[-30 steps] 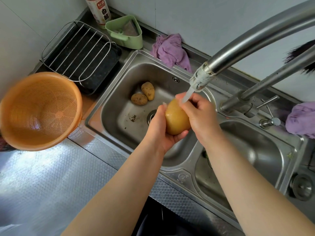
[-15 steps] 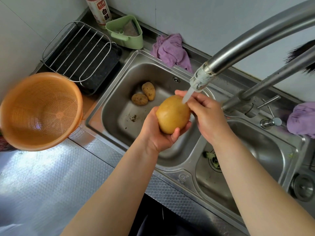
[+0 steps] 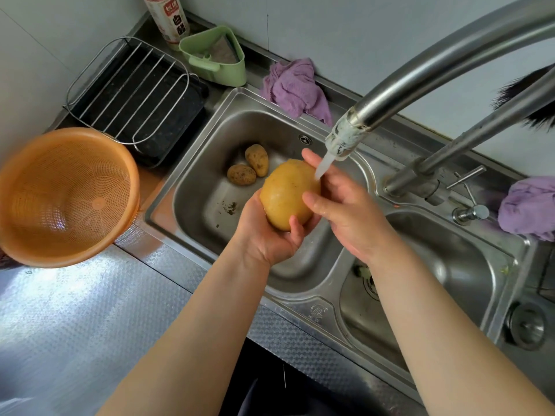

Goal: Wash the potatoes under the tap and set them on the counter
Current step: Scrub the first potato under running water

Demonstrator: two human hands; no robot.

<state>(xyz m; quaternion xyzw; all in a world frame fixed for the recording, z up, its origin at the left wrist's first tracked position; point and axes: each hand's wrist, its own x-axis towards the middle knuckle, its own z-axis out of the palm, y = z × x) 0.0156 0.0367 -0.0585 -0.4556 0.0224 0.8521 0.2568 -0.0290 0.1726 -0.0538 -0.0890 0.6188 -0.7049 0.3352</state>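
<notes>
Here the left hand [image 3: 270, 235] cups the large potato [image 3: 288, 195] from below, its grip curled round it, holding it over the left basin of the sink [image 3: 192, 163] so runoff drains away. The right hand [image 3: 339, 202] lies against the potato's far side, fingers fairly straight, under the tap [image 3: 345, 139] stream (apparently rubbing). Two unwashed potatoes [image 3: 249, 168] lie near the basin's back edge; none is on the table [image 3: 75, 325] yet.

bottle [image 3: 168, 19]: top cut off | large potato [image 3: 288, 193]: underside hidden by left hand [image 3: 270, 238]
</notes>
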